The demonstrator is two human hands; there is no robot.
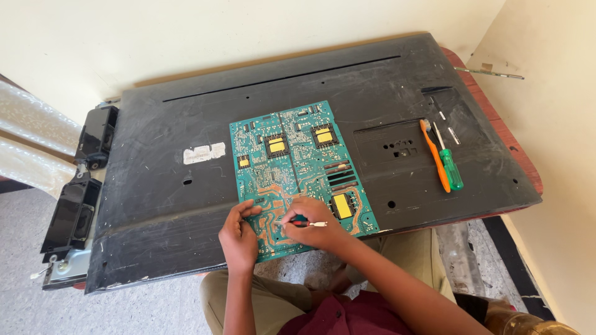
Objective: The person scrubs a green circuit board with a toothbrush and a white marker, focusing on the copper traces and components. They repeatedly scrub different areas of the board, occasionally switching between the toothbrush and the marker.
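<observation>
While a small tool (308, 223) with a dark handle and a pale tip is pinched between the fingers of the right hand (315, 224), its tip is pointed to the right, just above the near part of a green circuit board (298, 167). The left hand (239, 232) is laid on the near left corner of the same board, fingers curled and pressed against the surface, with nothing enclosed in it (whether the thumb is hooked under the edge cannot be told).

The board is set flat, copper traces up, near the middle of a large black back panel (161, 198), and its near edge is carried slightly past the panel's near rim. Yellow-topped components are seen on it, three toward the far side and one at the near right, just beside the right hand.

On the right part of the panel, well apart from both hands, an orange-handled tool (434, 156) and a green-handled screwdriver (451, 169) are laid side by side, touching or nearly so. A white label (203, 153) is stuck left of the board. Two black speaker units (79, 186) are placed at the panel's left edge.
</observation>
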